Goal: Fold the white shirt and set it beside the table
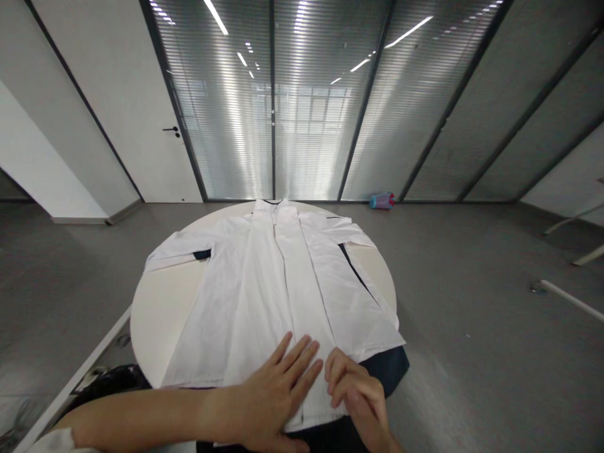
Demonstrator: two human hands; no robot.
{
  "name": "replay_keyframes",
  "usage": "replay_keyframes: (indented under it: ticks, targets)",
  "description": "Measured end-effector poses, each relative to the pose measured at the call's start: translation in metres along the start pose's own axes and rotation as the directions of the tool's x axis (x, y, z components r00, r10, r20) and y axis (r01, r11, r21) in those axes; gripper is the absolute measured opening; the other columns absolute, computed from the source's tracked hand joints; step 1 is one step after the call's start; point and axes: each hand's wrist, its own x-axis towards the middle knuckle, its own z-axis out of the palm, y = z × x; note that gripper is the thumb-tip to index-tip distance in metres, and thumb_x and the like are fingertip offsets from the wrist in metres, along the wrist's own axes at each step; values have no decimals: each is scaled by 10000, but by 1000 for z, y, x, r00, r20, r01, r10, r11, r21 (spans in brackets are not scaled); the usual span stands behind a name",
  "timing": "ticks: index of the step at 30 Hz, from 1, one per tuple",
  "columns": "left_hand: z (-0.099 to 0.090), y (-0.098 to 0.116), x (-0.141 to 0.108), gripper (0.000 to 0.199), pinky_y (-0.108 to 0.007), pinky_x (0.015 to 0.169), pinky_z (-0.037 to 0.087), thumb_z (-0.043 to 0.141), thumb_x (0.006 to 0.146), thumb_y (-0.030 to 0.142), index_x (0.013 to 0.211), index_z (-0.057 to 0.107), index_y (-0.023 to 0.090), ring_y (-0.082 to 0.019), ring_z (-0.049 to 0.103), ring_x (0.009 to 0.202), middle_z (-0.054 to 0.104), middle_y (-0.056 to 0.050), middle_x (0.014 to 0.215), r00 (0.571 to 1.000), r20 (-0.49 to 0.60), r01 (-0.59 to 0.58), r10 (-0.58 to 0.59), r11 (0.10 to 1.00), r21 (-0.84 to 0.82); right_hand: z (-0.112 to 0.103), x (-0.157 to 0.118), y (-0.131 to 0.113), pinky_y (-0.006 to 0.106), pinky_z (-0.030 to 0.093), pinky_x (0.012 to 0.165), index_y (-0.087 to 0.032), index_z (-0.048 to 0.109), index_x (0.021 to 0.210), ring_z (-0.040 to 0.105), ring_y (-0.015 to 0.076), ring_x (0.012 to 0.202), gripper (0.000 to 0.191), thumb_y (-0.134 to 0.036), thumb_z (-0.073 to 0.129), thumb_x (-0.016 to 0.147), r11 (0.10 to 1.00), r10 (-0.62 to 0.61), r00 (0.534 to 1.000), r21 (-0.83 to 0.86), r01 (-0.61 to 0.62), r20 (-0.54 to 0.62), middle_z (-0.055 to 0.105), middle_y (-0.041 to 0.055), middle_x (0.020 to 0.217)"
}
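Observation:
A white short-sleeved shirt (pixel 255 296) with dark trim lies spread on a round white table (pixel 155 314), its collar at the far edge and its hem toward me. My left hand (pixel 278 390) rests flat on the lower front, fingers stretched out beside the front strip. Just to its right, my right hand (pixel 356 390) has its fingers curled at the strip's edge near the hem. They appear to pinch the cloth, though the fingertips are partly hidden. Dark blue cloth (pixel 389 368) shows beneath the right hem and hangs past the table edge.
A black bag (pixel 108 384) sits low at the left of the table. On the grey floor by the glass partition (pixel 311 126) lies a blue and pink basket (pixel 381 201). White furniture legs (pixel 569 299) stand at the right, and a door (pixel 136 94) is at the back left.

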Motion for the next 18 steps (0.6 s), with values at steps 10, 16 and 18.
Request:
replay_keyframes:
  ticks: [10,16,18]
  targets:
    - [-53,-6,-86,685,-484,1223,292,447,886,18,1485,434,350,-231,256,1504,399,19,1573,988,-69,131,-139,986,-102,-71,2,-31,319,559,881,-298,632,1269,622,180,1048,528,-14,402,887,709,171,945,-701,80,280,632,79,1109]
    - [-14,-7,-126,889,-624,1176,286,650,708,49,1499,408,373,-361,85,1525,198,-3,1655,969,-11,245,-247,965,-99,-68,-25,-26,473,486,1043,-305,515,1439,481,264,1312,722,-22,484,776,533,222,875,-805,261,430,536,98,1394]
    - [-4,-5,-126,909,-649,1178,249,636,696,11,1494,412,382,-360,66,1527,200,1,1654,963,-36,262,-266,961,-84,-66,-29,-22,471,485,1030,-307,520,1435,491,267,1298,672,-49,517,814,522,180,878,-799,298,444,557,95,1381]
